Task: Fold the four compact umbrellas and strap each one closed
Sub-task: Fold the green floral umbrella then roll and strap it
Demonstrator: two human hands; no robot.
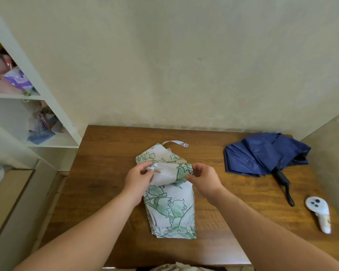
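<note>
A white umbrella with a green flower print point(170, 210) lies flat in the middle of the wooden table point(110, 169). One of its fabric panels is rolled crosswise. My left hand point(140, 177) pinches the roll's left end, and my right hand point(202, 178) pinches its right end. The umbrella's white strap point(177, 143) with a snap lies loose at the far end. A navy blue umbrella point(264, 153) lies collapsed and loose at the back right, its black handle point(283, 179) and wrist loop pointing toward me.
A white handheld controller point(319, 214) lies near the table's right edge. White shelves point(53, 106) with toys and packets stand at the left. A plain wall runs behind the table. A bit of patterned fabric shows at the bottom edge.
</note>
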